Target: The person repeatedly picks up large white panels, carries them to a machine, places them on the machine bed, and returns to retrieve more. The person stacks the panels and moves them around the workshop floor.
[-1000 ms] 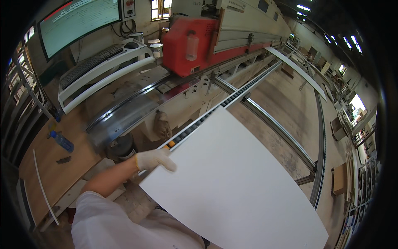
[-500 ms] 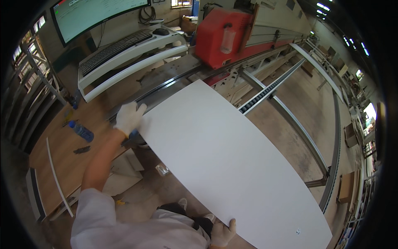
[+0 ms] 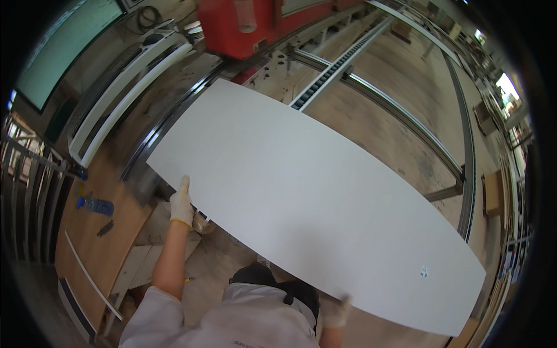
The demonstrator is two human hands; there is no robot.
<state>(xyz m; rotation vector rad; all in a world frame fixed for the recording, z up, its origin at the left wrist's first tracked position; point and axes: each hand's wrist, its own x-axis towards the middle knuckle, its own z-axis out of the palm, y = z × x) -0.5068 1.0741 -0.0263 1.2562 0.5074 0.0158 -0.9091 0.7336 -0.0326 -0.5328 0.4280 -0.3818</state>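
A large white panel (image 3: 301, 191) lies in front of me, its left end over a dark metal machine edge and a small printed sticker (image 3: 425, 271) near its right end. My left hand (image 3: 181, 203), in a white glove with a yellow cuff, grips the panel's near edge close to the left corner. Its thumb lies on top and its fingers are hidden below. Farther right along the same edge, my gloved right hand (image 3: 335, 313) holds the panel with the thumb up. It is blurred by motion, and its other fingers hardly show.
A red machine head (image 3: 235, 29) stands beyond the panel, with metal rails (image 3: 400, 119) stretching right. A white keyboard stand (image 3: 125, 95) and a monitor (image 3: 69, 49) are at left. On the brown board (image 3: 125, 232) lie a blue-capped bottle (image 3: 96, 206) and a thin white strip (image 3: 90, 272).
My left hand has gone from the panel's left end to its near long edge. The right hand stays at the near edge. The whole view has turned, shifting the machine up and left.
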